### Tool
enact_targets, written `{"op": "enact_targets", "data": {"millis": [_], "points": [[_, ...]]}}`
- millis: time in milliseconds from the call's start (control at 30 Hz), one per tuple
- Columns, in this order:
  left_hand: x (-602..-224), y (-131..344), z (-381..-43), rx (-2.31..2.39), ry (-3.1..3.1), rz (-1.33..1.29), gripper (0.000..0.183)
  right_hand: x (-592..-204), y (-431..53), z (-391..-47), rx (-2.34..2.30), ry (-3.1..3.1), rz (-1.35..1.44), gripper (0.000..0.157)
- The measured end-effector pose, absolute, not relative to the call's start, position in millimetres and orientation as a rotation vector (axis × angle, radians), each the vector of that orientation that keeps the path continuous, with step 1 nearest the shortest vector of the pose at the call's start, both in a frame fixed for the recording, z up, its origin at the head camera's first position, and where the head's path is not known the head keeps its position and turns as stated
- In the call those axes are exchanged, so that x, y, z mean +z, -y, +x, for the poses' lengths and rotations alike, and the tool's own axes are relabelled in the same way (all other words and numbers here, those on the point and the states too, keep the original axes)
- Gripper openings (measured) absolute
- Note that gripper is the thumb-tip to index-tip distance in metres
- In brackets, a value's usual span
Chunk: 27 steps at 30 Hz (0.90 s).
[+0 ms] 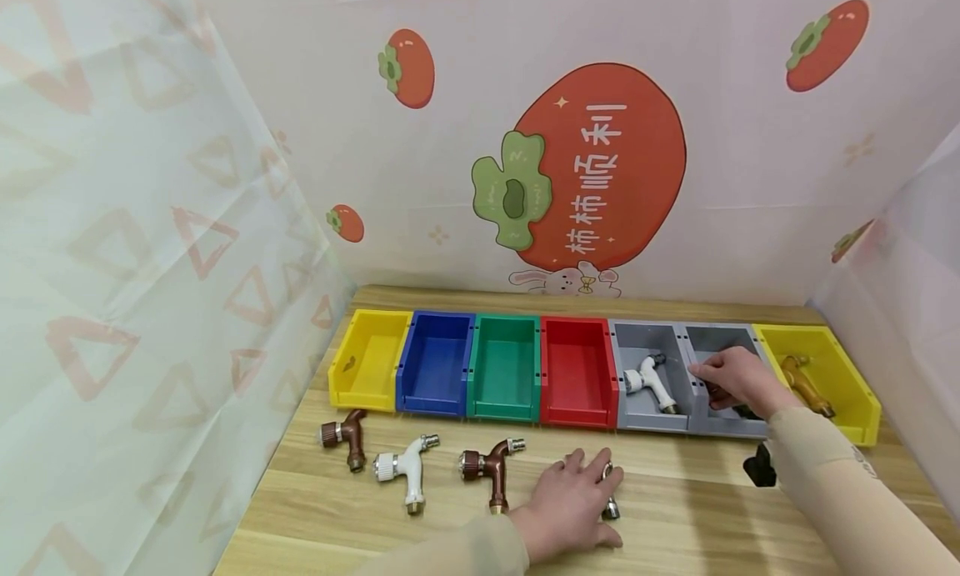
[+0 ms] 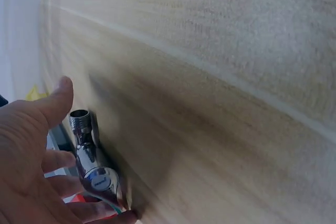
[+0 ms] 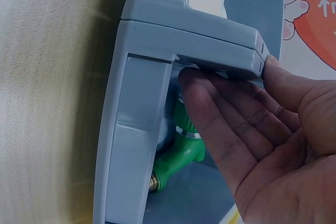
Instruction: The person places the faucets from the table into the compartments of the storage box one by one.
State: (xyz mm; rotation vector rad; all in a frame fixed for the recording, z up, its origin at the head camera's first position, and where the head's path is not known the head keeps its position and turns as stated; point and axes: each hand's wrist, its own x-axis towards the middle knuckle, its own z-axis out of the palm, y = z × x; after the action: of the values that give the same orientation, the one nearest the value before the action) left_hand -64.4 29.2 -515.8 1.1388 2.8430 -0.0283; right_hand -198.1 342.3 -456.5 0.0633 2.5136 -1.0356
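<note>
My left hand [image 1: 566, 501] is spread low over the wooden table, its fingers beside a chrome tap [image 2: 97, 166] and the thumb held apart from it. Most of that tap is covered by the hand in the head view. My right hand [image 1: 738, 376] reaches into a grey bin [image 3: 131, 114], with the fingers extended along the inside of its side wall and the thumb tip at the wall's top edge. Below those fingers a green tap [image 3: 181, 156] lies in the bin, partly hidden by them.
A white tap [image 1: 654, 384] lies in the adjoining grey bin, a golden-brown tap [image 1: 806, 384] in the right yellow bin [image 1: 840, 376]. Red [image 1: 577, 372], green, blue and left yellow bins continue the row. Two brown taps [image 1: 495, 472] and a white tap [image 1: 411, 472] lie in front.
</note>
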Motion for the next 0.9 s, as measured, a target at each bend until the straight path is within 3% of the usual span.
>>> {"op": "enact_targets", "data": {"millis": [467,900], "points": [[-518.1,-30.2,-69.4,-0.067,-2.816,1.208,0.052,-457.2,-342.0,-198.3,-1.056,-2.497,0.069,0.04],[-513.7,-26.4,-70.0,-0.085,-2.752,1.267,0.049,-456.7,-341.6,-197.7,-1.069,-2.492,0.08,0.04]]}}
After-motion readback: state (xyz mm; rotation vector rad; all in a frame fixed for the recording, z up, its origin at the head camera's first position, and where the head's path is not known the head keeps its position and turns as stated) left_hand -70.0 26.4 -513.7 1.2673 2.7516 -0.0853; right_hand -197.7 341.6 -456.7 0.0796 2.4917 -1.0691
